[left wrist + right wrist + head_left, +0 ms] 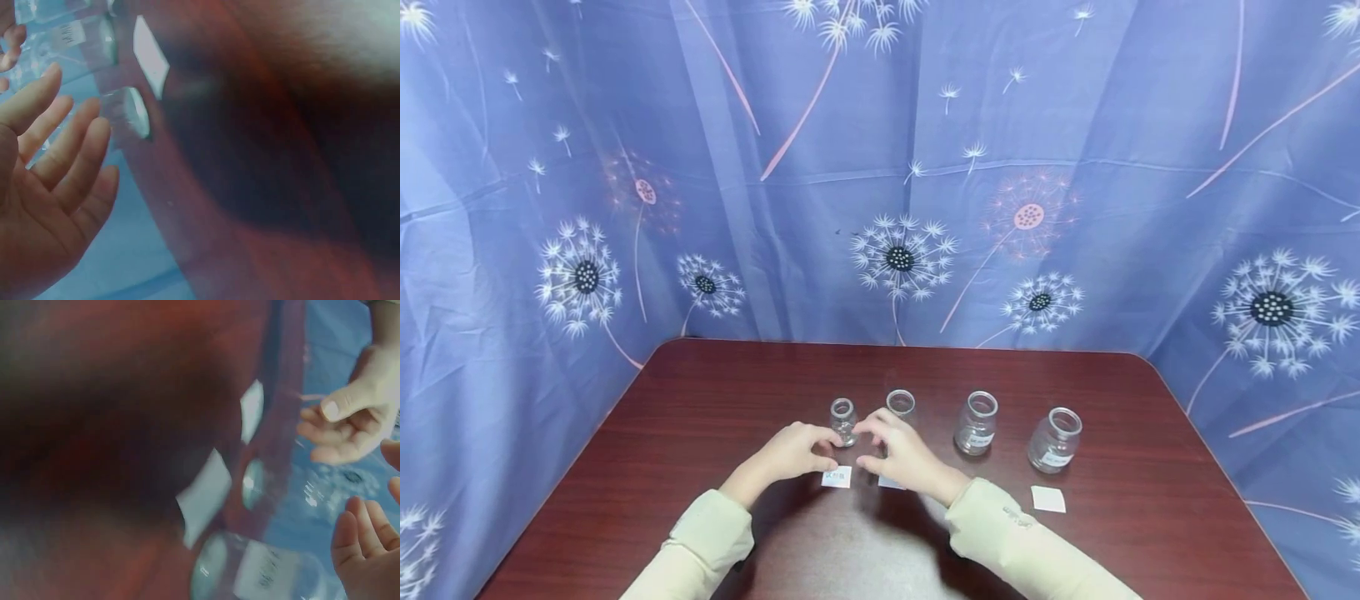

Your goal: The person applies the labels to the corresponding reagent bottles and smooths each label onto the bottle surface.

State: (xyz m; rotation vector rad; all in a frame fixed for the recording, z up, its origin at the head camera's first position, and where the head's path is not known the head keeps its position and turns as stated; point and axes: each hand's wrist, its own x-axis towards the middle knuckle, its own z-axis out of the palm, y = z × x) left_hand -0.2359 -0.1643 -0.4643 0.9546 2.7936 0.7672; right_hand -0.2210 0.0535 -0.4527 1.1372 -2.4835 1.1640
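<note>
A small clear glass jar stands upright on the dark red table between my two hands. My left hand is at its left side, with fingertips close to the glass and fingers loosely spread. From the right, my right hand reaches over with thumb and fingers apart, its fingertips near the same jar. In the left wrist view the left palm has nothing in it. The right fingers are extended in the right wrist view. Behind the right hand, a larger glass jar is partly hidden.
Two labelled glass jars, one mid-right and another farther right, stand in the same row. White cards lie in front: a printed one, one partly under the right hand, and one at right. A blue dandelion curtain surrounds the table.
</note>
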